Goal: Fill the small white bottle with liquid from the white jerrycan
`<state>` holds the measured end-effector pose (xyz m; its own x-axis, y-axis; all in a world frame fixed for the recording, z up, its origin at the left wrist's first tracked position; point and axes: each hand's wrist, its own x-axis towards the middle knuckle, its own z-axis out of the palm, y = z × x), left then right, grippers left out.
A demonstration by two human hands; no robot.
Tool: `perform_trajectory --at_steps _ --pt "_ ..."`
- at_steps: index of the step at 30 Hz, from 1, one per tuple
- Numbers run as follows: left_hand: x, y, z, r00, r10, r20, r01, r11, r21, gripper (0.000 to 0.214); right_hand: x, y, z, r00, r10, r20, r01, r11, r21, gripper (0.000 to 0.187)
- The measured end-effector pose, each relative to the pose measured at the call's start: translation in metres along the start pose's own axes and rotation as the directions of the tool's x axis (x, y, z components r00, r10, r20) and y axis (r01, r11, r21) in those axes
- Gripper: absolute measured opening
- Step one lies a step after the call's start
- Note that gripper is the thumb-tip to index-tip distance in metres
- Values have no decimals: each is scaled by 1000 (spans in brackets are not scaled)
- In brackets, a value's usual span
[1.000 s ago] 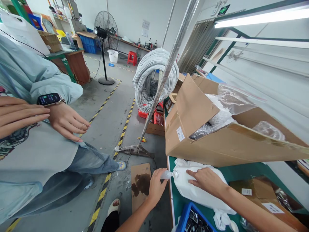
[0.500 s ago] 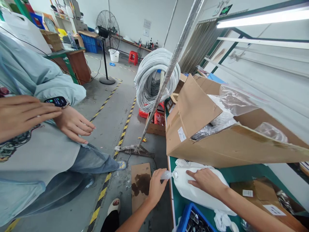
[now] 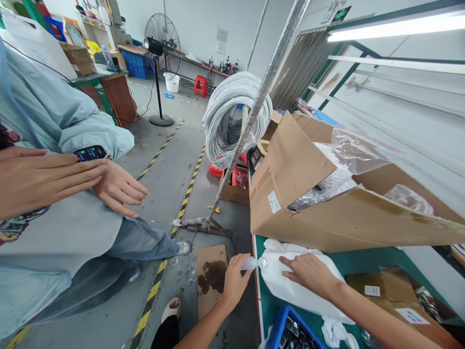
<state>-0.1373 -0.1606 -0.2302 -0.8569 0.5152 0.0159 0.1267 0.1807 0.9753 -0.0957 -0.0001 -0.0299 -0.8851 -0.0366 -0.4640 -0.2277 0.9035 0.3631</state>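
The left hand (image 3: 235,280) grips a bottle (image 3: 249,263) at the jug's (image 3: 278,285) mouth; the right hand (image 3: 310,272) lies on the jug, whether gripping I can't tell.

we've got two hands (image 3: 237,281) (image 3: 313,272) of our own, two big white jugs (image 3: 294,290) (image 3: 39,46), one little clear bottle (image 3: 249,263), one smartwatch (image 3: 90,153), one red stool (image 3: 200,86), one white bucket (image 3: 171,83)
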Motion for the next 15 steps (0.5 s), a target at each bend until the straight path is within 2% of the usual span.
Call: perform_trajectory --at_steps 15 --pt "-2 -3 -1 999 -35 8 35 999 3 35 4 -3 4 1000 -7 -12 6 1000 -10 25"
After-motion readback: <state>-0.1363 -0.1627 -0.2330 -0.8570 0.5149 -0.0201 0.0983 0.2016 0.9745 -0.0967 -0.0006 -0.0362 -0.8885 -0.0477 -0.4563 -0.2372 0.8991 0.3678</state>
